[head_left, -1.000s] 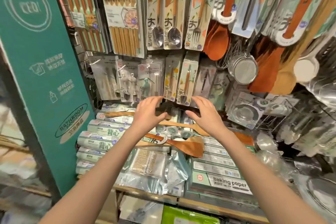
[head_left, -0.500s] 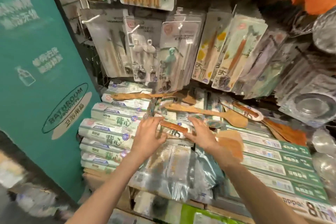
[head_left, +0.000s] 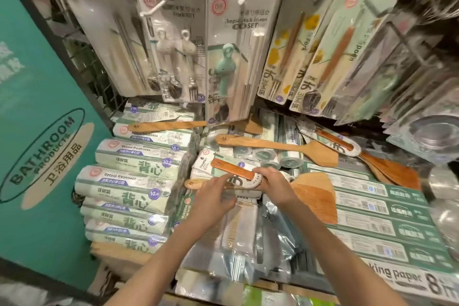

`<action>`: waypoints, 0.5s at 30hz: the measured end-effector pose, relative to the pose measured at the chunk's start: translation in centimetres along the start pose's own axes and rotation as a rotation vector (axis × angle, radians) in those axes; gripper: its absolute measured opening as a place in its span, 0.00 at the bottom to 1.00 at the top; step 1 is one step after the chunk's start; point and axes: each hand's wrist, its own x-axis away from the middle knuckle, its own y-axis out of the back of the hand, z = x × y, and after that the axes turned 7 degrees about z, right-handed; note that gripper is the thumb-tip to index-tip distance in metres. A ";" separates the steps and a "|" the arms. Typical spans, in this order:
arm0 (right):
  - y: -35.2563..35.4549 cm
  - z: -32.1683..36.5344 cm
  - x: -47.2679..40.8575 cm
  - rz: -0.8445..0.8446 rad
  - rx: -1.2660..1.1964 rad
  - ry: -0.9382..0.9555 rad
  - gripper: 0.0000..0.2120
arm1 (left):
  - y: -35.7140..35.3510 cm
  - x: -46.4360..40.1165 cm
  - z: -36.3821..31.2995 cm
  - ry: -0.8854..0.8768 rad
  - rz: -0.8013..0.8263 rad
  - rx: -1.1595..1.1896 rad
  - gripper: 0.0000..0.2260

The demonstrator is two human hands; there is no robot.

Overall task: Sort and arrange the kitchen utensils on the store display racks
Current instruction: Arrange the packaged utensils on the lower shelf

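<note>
Left to right: teal "BATHROOM PRODUCTS" sign (head_left: 47,154); stacked freshness-bag rolls (head_left: 129,181); left hand (head_left: 213,196), fingers extended, touching the carded wooden spatula (head_left: 236,171) at centre, atop the shelf goods; right hand (head_left: 270,181) grasping the spatula's neck; baking paper boxes (head_left: 372,218) at right.

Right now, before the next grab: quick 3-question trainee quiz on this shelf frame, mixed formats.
1. True or false: the right hand grips the labelled wooden spatula.
2. Multiple choice: the left hand's fingers touch A) a hanging cutlery pack, B) the same spatula's round label, C) a baking paper box.
3. Fill in: the teal sign reads "BATHROOM ____".

Key: 1 true; 2 B; 3 PRODUCTS.
</note>
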 end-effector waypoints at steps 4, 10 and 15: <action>1.7 0.4 1.0 -0.081 -0.188 0.060 0.24 | -1.0 -0.3 -2.0 -0.048 0.055 0.299 0.27; 3.6 2.7 2.9 -0.127 -0.356 0.181 0.25 | -1.3 -0.9 -6.2 -0.202 0.016 0.736 0.24; 3.5 4.6 3.7 -0.042 -0.398 0.263 0.23 | -0.1 -0.5 -7.2 -0.103 -0.274 0.929 0.13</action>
